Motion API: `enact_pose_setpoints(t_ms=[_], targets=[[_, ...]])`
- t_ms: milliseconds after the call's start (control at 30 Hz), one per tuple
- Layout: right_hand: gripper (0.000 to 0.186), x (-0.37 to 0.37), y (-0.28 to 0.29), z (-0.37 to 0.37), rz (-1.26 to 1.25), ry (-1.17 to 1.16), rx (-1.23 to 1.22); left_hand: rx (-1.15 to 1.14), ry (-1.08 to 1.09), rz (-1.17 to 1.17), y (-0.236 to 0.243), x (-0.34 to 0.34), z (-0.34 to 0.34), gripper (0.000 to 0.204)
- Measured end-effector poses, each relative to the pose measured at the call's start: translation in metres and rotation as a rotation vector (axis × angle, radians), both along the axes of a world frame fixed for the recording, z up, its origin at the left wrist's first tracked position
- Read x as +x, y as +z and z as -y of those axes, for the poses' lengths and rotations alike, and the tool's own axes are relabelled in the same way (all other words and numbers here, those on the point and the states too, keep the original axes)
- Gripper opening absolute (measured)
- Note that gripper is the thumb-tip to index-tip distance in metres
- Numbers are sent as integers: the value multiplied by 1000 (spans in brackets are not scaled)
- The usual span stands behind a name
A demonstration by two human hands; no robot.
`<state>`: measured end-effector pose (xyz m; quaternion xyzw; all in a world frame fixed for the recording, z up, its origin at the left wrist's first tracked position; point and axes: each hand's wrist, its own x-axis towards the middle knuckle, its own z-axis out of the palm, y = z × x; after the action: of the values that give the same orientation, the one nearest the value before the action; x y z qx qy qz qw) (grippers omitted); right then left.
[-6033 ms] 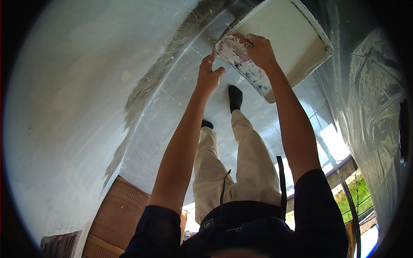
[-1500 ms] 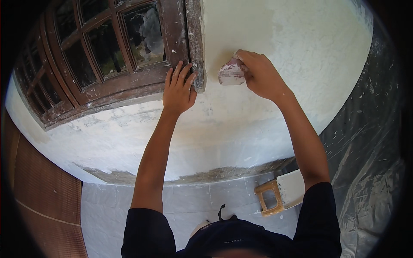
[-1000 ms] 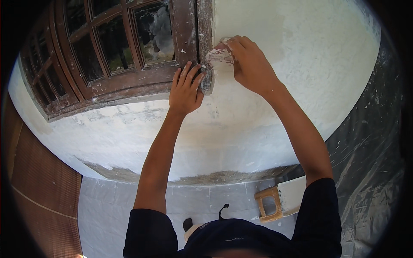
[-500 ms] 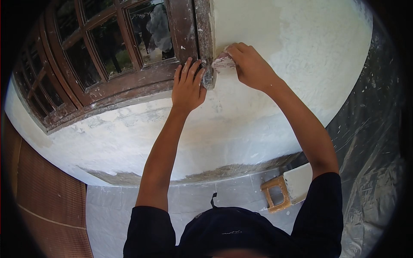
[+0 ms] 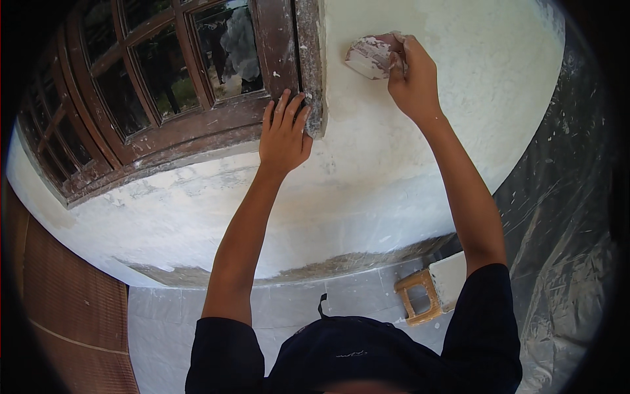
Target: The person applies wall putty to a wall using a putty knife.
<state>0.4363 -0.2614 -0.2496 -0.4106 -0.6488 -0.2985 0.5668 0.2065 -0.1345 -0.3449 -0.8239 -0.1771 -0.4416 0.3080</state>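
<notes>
My left hand (image 5: pixel 284 134) lies flat with fingers stretched out on the lower corner of the brown wooden window frame (image 5: pixel 230 118). In my right hand (image 5: pixel 415 79), pinched between thumb and fingers, is a flat reddish-brown piece smeared with white (image 5: pixel 369 58). Whether it is a scraper or folded sandpaper I cannot make out. The piece is tilted, at or close to the cream-white wall (image 5: pixel 367 151), to the right of the frame's upright edge. White specks and smears mark the frame's wood.
Below the window the wall carries patchy white filler and a bare grey strip near the floor. A wooden stool (image 5: pixel 418 299) stands at its foot beside a pale box-like thing (image 5: pixel 449 281). Dark plastic sheeting (image 5: pixel 551 217) hangs at right; a brown woven panel (image 5: pixel 72 302) stands at left.
My right hand has moved up and right, away from the frame's edge, with the flat piece turned to show its broad face. My left hand has stayed on the frame.
</notes>
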Motion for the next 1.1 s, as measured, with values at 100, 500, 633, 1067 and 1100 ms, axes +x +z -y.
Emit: enact_pose_setpoints(t_ms=[100,500,633,1067,1100], targets=[[40,-9,-7,-6,140,103,-116,-5,8,-5,-1,-1,-1,49],[34,-34,-16,-9,277,55,-128,-22,3,-14,0,-6,-1,50],[37,-20,-5,-13,131,-54,-4,-28,-10,-4,-2,-1,0,50],[43,-16,2,-8,21,-76,-5,-30,9,-9,-2,-2,-1,48],[43,-19,2,-6,71,-32,-60,-31,12,-9,-2,-4,0,48]])
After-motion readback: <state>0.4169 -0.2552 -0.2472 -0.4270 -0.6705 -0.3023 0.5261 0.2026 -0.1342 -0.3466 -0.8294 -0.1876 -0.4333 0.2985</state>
